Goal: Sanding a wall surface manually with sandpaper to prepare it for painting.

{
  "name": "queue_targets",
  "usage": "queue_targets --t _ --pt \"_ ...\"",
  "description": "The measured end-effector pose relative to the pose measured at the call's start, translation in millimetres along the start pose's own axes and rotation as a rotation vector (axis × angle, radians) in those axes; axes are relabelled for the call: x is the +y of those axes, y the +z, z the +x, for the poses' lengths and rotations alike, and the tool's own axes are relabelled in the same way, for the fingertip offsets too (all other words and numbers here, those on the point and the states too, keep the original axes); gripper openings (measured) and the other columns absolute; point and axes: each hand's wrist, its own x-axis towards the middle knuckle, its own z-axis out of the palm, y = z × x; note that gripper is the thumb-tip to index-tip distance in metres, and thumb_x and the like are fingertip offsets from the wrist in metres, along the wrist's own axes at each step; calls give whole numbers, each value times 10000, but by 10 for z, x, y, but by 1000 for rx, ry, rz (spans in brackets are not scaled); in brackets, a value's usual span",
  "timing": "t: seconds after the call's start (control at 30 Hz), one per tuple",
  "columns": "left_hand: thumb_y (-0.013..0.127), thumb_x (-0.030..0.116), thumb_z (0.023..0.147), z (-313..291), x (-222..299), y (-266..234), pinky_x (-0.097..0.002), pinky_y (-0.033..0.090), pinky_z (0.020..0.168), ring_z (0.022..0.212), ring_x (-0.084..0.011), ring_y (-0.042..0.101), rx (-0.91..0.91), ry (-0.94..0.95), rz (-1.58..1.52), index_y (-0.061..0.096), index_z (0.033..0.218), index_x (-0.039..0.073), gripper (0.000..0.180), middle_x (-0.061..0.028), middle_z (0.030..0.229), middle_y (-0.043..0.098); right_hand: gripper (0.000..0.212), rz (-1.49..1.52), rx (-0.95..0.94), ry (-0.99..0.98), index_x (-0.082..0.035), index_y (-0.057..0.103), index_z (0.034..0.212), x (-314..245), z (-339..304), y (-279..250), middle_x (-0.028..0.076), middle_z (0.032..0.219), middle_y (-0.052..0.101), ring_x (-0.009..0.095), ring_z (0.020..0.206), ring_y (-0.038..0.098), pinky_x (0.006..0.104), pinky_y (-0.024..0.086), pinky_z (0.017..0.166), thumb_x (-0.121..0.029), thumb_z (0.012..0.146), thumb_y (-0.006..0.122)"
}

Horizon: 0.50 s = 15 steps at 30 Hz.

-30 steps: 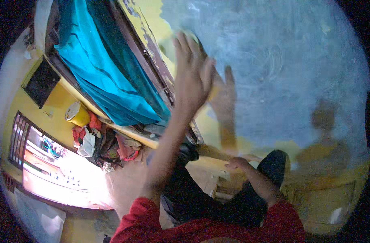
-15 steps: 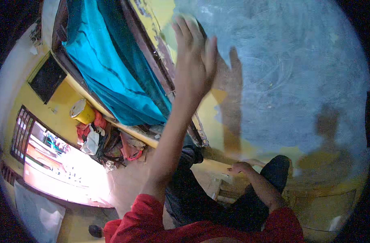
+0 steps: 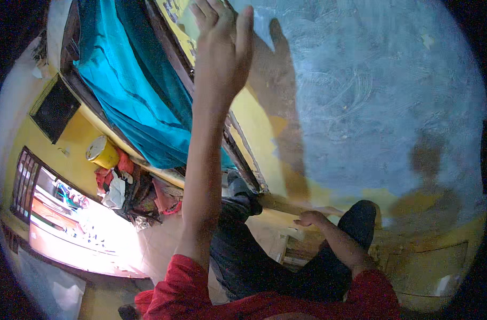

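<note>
My left hand is raised high against the wall, beside the dark door frame. Its fingers bend toward the surface with the thumb held apart; whatever lies under the palm is hidden. The wall bears a large blue-grey painted area with pale swirling marks and a ragged border onto yellow. Low down, my right hand hangs loosely beside my bent right knee, fingers slightly curved and nothing seen in them.
A turquoise curtain hangs in the doorway at left. Beyond it, a yellow bucket sits above a heap of cloths and bags. Bright light enters a doorway at far left. A small wooden piece is near my legs.
My left hand has moved up and to the left in the picture, its fingers more bent. My right hand has hardly moved. The view has shifted slightly.
</note>
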Motion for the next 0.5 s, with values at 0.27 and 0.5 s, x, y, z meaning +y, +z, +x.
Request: queue_targets --t 0.27,0.5 --pt "419 460 1108 565 -13 -188 -490 159 1287 1577 -451 117 2 79 -152 256 1603 -71 743 -312 1685 128 821 68 21 96 -2 747 981 -8 208 182 199 983 717 375 926 675 556 487 923 -689 1052 302" --pt "365 405 1116 693 -86 -112 -488 472 1083 1303 -478 551 276 472 95 607 1358 -34 556 -336 1382 571 802 -26 51 -33 -16 736 891 276 170 191 172 854 701 327 871 670 575 474 912 -676 1057 312"
